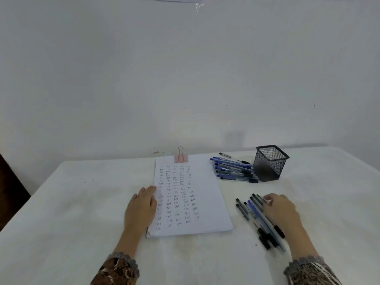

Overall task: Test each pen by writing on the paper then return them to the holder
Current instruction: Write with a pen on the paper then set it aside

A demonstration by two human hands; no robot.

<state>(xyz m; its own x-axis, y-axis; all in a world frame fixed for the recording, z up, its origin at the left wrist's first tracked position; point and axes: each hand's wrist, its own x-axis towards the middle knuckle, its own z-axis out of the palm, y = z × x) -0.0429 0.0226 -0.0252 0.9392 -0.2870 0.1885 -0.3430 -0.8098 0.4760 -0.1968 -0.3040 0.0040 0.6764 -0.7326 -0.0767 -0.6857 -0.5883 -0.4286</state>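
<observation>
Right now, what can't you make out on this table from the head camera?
Head view only:
Whether the right hand grips one of the near pens: motion blur, and the hand covers them.
What is inside the holder: dark mesh, blurred patch.
Top rows on the paper: too small, faint.

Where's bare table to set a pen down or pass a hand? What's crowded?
Bare table: left of the left hand and paper; the near strip between the sleeves; right of the holder and right hand. A narrow gap separates the far pen pile and the near pens. Crowded: right of the paper, at both piles.
</observation>
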